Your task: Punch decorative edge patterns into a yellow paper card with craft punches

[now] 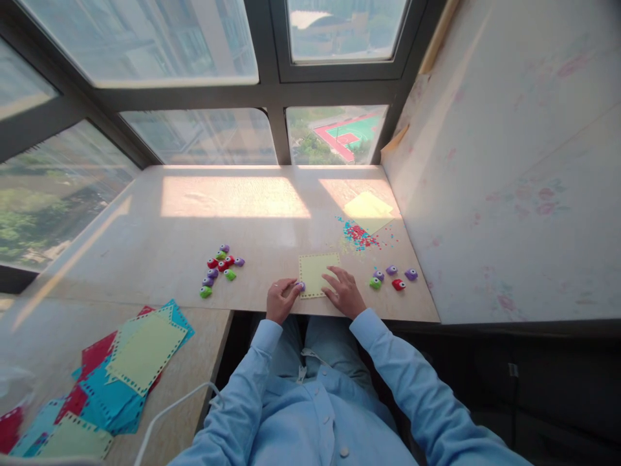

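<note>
My left hand [282, 299] pinches a small purple hole punch [301, 286] with an eye on it, at the lower left edge of a pale yellow-green card [313, 270]. The card lies flat in front of me, with small holes along its edges. My right hand [344, 291] rests with fingers spread at the card's right side, its fingertips touching the card. To its right lie several similar punches, among them a green one [375, 283] and a red one [398, 285]. Whether the punch's jaws are around the card edge is too small to tell.
More punches [222, 266] in red, green and purple sit left of the card. Red and blue paper bits [359, 234] are scattered near a yellow sheet [367, 211]. A pile of coloured cards [145, 349] and a white cable [167, 410] occupy the left table. A wall [485, 194] bounds the right.
</note>
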Demonstrator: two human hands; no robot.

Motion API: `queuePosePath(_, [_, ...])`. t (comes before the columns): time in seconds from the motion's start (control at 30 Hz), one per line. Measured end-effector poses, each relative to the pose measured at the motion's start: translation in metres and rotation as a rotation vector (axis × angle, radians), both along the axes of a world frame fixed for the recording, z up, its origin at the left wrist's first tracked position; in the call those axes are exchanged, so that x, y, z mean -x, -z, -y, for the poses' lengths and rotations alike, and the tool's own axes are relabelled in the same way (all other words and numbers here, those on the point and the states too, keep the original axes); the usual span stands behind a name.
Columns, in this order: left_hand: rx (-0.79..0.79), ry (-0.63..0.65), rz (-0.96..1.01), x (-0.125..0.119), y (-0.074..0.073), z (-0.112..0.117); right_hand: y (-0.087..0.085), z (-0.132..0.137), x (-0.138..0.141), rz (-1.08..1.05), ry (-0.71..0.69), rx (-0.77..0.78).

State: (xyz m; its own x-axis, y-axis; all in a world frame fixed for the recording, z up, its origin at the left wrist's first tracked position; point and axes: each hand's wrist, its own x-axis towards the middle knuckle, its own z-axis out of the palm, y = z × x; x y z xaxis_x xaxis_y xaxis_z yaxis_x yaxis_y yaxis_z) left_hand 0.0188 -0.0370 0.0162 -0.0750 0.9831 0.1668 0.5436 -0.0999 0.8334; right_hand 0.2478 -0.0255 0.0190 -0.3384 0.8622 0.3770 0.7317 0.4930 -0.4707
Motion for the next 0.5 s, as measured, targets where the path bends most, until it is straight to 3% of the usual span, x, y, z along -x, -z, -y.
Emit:
queuePosePath(0.17, [-0.036, 0.006, -0.095, -0.0021, -0.0012, 0.0028, 0.0130, 0.0033, 0.0046, 0.084, -0.042, 0.036])
queuePosePath(0.33, [-0.045, 0.062, -0.080, 0.0053, -0.0004, 0.0039, 0.0107, 0.0048, 0.0046, 0.107, -0.034, 0.031])
queuePosePath(0.5, [-0.060, 0.015, -0.101, 0.0003, -0.0012, -0.0005, 0.0096, 0.0050, 0.0049, 0.123, -0.027, 0.014])
